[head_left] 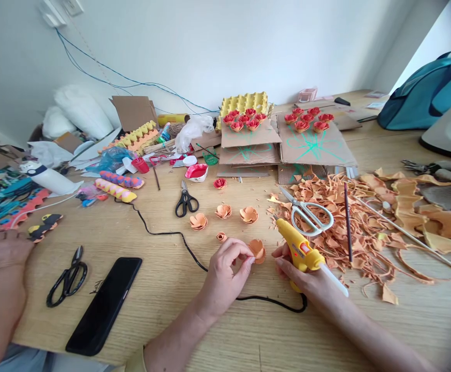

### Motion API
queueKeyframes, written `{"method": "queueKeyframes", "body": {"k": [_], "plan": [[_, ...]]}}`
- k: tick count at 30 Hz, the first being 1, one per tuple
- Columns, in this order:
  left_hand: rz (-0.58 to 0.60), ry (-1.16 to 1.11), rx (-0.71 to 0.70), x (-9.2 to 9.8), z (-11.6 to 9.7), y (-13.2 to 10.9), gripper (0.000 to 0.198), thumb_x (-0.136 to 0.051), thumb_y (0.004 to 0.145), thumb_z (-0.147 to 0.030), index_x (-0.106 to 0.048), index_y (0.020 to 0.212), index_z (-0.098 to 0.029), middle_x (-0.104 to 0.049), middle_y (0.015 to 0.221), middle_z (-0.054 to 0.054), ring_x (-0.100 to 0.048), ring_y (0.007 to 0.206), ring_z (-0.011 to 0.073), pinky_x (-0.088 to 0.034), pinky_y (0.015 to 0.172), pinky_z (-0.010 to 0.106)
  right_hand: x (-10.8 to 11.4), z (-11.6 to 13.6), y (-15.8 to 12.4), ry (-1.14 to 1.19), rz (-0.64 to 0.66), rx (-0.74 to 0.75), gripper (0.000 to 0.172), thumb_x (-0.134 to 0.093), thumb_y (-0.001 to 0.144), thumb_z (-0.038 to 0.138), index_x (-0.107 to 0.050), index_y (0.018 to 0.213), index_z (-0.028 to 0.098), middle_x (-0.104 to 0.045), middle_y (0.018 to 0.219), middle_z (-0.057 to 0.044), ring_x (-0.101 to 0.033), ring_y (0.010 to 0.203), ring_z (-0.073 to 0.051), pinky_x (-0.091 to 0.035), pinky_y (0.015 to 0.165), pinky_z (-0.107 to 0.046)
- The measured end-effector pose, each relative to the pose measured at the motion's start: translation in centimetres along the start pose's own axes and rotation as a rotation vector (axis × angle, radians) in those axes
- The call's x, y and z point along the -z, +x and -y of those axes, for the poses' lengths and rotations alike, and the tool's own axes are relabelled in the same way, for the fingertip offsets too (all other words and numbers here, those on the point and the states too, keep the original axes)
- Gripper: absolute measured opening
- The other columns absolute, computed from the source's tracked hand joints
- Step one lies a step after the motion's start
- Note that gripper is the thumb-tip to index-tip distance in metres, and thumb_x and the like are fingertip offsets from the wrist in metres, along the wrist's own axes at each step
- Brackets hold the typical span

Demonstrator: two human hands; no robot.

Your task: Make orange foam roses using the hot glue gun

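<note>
Left hand [225,268] pinches the small orange cardboard flower [257,250]. Right hand [306,276] clasps the yellow plastic glue gun [300,250] just right. Looks like gluing; the nozzle needs careful aiming at the petals.

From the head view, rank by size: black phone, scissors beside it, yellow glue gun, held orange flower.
Largest: black phone. Yellow glue gun, partly hidden in the right hand, and scissors: too alike to rank. Smallest: orange flower.

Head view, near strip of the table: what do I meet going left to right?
Another person's hand → black scissors → black phone → left hand → orange flower → yellow glue gun → orange scraps.
</note>
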State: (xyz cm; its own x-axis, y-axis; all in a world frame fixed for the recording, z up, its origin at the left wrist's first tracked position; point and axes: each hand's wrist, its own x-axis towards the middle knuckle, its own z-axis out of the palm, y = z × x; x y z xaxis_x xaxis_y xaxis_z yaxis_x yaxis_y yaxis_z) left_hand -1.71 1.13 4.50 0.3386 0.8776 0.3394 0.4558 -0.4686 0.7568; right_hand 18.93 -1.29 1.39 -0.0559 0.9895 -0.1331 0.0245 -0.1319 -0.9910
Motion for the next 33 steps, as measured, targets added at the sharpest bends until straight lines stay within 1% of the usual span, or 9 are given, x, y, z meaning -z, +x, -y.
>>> {"method": "queueKeyframes", "body": {"k": [5,9,11,14,19,23,27,30,33], "plan": [[-0.119,-0.132,0.038,0.3,-0.1,0.0,0.011,-0.057,0.095,-0.015,-0.06,0.086,-0.018,-0.062,0.085,0.003,-0.06,0.081,0.0151,-0.049,0.074,0.026,-0.3,-0.5,0.1,0.015,-0.037,-0.01,0.029,-0.076,0.079,0.042,-0.058,0.094,0.023,-0.058,0.069,0.003,-0.052,0.059,-0.016,-0.046,0.057,-0.03],[-0.287,-0.057,-0.089,1.1,-0.3,-0.1,0.009,-0.056,0.096,-0.012,-0.06,0.092,-0.019,-0.06,0.092,0.003,-0.06,0.09,0.0157,-0.05,0.078,0.026,-0.8,-0.1,-0.1,-0.012,-0.096,0.02,0.029,-0.075,0.079,0.043,-0.059,0.092,0.022,-0.06,0.076,0.001,-0.051,0.062,-0.015,-0.045,0.056,-0.029],[-0.316,0.042,-0.165,1.5,-0.2,0.0,0.011,-0.057,0.095,-0.009,-0.06,0.093,-0.02,-0.061,0.094,0.003,-0.061,0.087,0.0146,-0.05,0.075,0.025,-0.9,0.3,-0.2,-0.015,-0.079,0.027,0.026,-0.072,0.082,0.044,-0.059,0.091,0.023,-0.061,0.079,0.0,-0.052,0.062,-0.016,-0.046,0.056,-0.029],[-0.258,0.223,-0.221,1.7,0.3,0.2,0.013,-0.058,0.094,-0.008,-0.063,0.093,-0.019,-0.061,0.095,0.004,-0.061,0.082,0.0137,-0.051,0.074,0.025,-1.1,0.8,-0.3,-0.018,-0.058,0.026,0.025,-0.071,0.083,0.044,-0.058,0.09,0.023,-0.06,0.078,0.0,-0.054,0.063,-0.016,-0.047,0.057,-0.029],[-0.125,0.429,-0.197,1.1,1.7,0.2,0.012,-0.057,0.095,-0.011,-0.067,0.093,-0.018,-0.059,0.092,0.005,-0.061,0.085,0.0177,-0.052,0.078,0.031,-1.0,1.0,-0.1,-0.013,-0.046,0.035,0.028,-0.073,0.081,0.046,-0.059,0.087,0.023,-0.059,0.074,0.001,-0.056,0.062,-0.017,-0.05,0.058,-0.03],[-0.072,0.46,-0.184,0.8,1.8,0.1,0.012,-0.058,0.095,-0.012,-0.068,0.095,-0.019,-0.06,0.089,0.005,-0.059,0.085,0.02,-0.051,0.077,0.033,-0.9,0.9,0.0,-0.002,-0.021,0.05,0.026,-0.076,0.08,0.041,-0.056,0.082,0.024,-0.064,0.085,-0.001,-0.056,0.063,-0.016,-0.049,0.058,-0.029],[-0.028,0.437,-0.22,0.9,1.0,0.0,0.016,-0.064,0.093,-0.021,-0.066,0.108,-0.018,-0.06,0.097,0.008,-0.059,0.091,0.0227,-0.051,0.084,0.039,-0.8,1.0,0.0,-0.002,-0.018,0.07,0.028,-0.074,0.082,0.043,-0.054,0.076,0.023,-0.062,0.08,0.0,-0.053,0.061,-0.014,-0.047,0.058,-0.028],[0.115,0.456,-0.292,0.7,0.7,-0.1,0.021,-0.074,0.086,-0.027,-0.067,0.104,-0.018,-0.06,0.098,0.008,-0.058,0.091,0.0243,-0.05,0.083,0.04,-0.8,1.0,0.0,0.003,-0.019,0.066,0.03,-0.075,0.081,0.044,-0.054,0.077,0.023,-0.06,0.077,0.001,-0.052,0.06,-0.014,-0.045,0.057,-0.027],[0.16,0.494,-0.342,0.2,0.9,-0.1,0.004,-0.067,0.089,-0.017,-0.067,0.093,-0.018,-0.061,0.095,0.006,-0.057,0.087,0.0223,-0.048,0.076,0.036,-0.8,1.1,-0.1,-0.003,-0.027,0.075,0.031,-0.074,0.081,0.046,-0.054,0.078,0.023,-0.061,0.08,0.0,-0.052,0.061,-0.015,-0.046,0.057,-0.028]]}}
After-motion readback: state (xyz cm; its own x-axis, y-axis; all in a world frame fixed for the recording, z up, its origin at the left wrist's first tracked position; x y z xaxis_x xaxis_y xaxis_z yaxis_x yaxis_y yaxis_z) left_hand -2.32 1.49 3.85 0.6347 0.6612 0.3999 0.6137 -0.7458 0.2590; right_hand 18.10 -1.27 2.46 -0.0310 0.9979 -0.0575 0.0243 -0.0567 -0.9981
